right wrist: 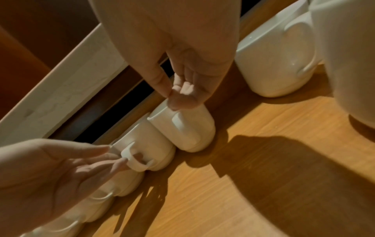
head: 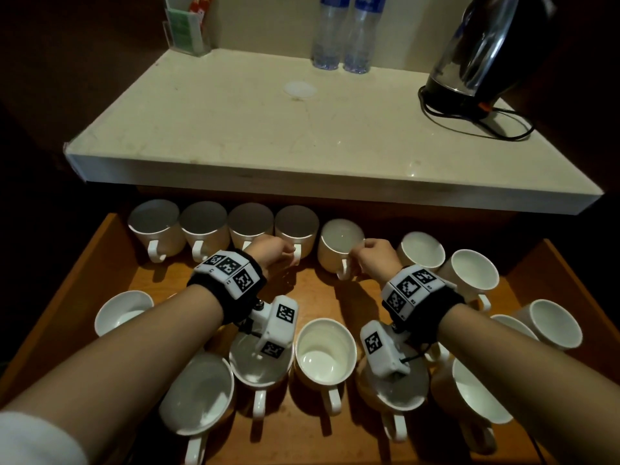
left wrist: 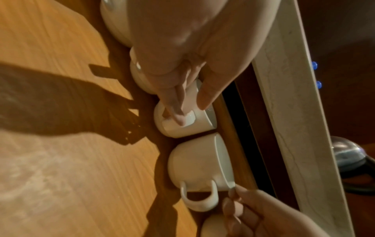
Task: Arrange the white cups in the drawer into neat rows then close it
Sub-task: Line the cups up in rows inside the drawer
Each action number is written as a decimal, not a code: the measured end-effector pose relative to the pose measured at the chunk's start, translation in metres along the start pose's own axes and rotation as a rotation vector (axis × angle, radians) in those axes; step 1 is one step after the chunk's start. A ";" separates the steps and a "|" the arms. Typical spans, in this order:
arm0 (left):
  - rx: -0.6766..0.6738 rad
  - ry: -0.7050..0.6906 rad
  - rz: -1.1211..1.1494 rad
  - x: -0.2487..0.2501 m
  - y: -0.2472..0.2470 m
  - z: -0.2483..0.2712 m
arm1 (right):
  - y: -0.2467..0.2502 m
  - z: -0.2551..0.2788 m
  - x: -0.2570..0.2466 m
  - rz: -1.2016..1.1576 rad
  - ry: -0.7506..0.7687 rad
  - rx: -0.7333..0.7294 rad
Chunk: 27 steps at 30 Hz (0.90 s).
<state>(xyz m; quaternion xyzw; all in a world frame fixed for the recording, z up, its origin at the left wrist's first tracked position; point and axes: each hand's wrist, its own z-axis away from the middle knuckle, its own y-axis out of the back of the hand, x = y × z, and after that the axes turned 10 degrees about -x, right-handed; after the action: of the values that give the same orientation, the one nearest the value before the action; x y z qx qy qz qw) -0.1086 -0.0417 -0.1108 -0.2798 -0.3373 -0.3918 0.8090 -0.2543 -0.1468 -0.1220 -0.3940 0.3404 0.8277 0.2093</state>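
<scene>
Head view puts both of my forearms reaching over the open wooden drawer toward its back row of white ceramic cups. My left hand sits at the fourth cup in that row; from the left wrist view its fingers are hooked through the cup's handle with the thumb lying along the wall near the rim, so it holds that cup. My right hand is at the fifth cup, just beside the fourth; the right wrist view shows thumb and fingers pinching its rim above the handle. Both wrists carry black bands with white marker blocks.

Four cups stand close together, handles toward me, along the back wall of the drawer, and the fifth touches or nearly touches the fourth. More white cups lie scattered unevenly across the middle and front of the drawer floor.

Above the drawer is a pale stone table with a black electric kettle and its cord at the right, two clear water bottles at the back, and a clear plastic leaflet holder at the left. Surroundings are dark.
</scene>
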 end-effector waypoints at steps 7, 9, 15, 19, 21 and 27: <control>0.036 0.038 -0.060 -0.002 0.002 0.002 | 0.004 -0.005 0.005 -0.050 -0.083 0.020; 0.039 0.052 -0.070 -0.002 0.001 0.003 | 0.004 -0.005 0.006 -0.101 -0.078 0.001; 0.076 0.047 -0.067 -0.004 0.000 0.006 | 0.001 -0.018 0.008 -0.197 -0.115 0.001; 0.082 0.046 -0.083 -0.007 0.004 0.006 | -0.007 -0.026 0.006 -0.117 -0.097 0.059; 0.075 0.064 -0.089 -0.010 0.006 0.006 | -0.007 -0.025 0.002 -0.115 -0.094 0.058; 0.046 0.087 -0.138 -0.014 0.006 0.013 | -0.002 -0.024 -0.001 -0.117 -0.084 0.084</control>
<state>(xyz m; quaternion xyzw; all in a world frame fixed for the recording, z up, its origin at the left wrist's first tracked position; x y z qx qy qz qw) -0.1142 -0.0225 -0.1146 -0.2201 -0.3292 -0.4505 0.8001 -0.2403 -0.1632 -0.1327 -0.3691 0.3424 0.8148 0.2876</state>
